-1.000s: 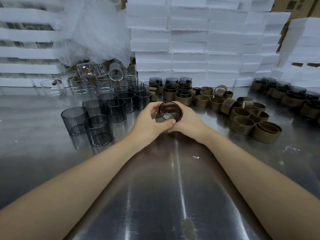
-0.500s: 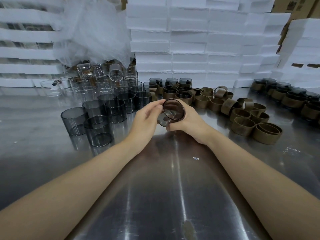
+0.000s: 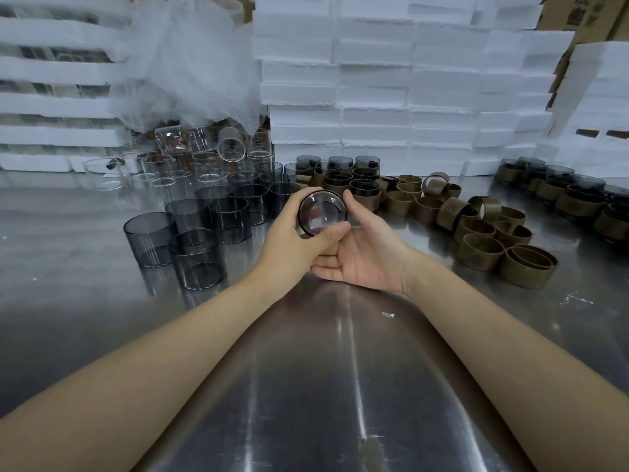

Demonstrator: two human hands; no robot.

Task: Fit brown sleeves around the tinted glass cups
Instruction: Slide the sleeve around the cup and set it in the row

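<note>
**Cup's in hand, sleeve bit is up next (I think)**

Just over the steel table point(image 3: 323, 386), the left hand point(image 3: 292, 240) has its fingers wrapped round a tinted glass cup point(image 3: 322, 216), base tipped toward the camera. The right hand point(image 3: 371, 257) sits palm-up right beside it, fingers relaxed and holding nothing. I can't tell if a sleeve's on yet. If it's bare, the next move is grabbing one from the brown sleeves point(image 3: 480, 252) on the right. Bare cups point(image 3: 195, 260) wait on the left, sleeved cups point(image 3: 366, 194) sit farther back, and foam boxes point(image 3: 374, 97) are stacked behind.
</note>
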